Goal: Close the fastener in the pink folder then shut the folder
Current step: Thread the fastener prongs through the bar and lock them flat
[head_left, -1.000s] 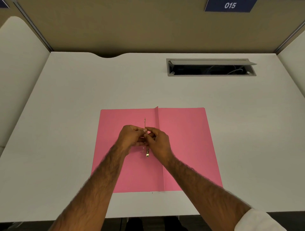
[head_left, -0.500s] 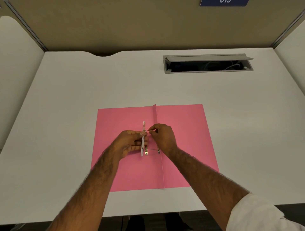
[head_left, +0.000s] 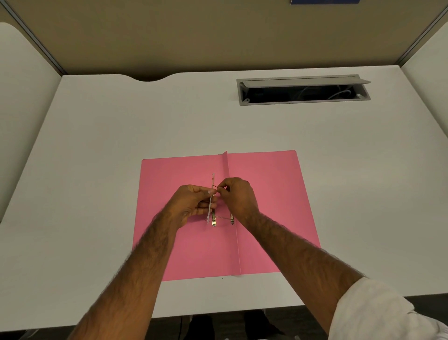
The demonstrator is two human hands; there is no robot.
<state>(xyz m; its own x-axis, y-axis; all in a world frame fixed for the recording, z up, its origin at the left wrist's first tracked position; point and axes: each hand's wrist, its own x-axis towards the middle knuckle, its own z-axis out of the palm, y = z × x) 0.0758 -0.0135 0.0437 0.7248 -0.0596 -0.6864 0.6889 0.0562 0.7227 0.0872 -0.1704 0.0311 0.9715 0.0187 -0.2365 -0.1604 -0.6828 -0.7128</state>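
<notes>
Both hands pinch the thin metal fastener (head_left: 213, 201) in the open pink paper folder (head_left: 266, 194) on the white worktop (head_left: 97, 170): left hand (head_left: 191, 203) steadies the strip, right hand (head_left: 238, 196) bends a prong

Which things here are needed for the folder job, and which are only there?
Needed:
pink folder, lying open
fastener near its spine
left hand and right hand, both pinching fastener parts

Only there:
white desk
open cable hatch
blue sign
</notes>
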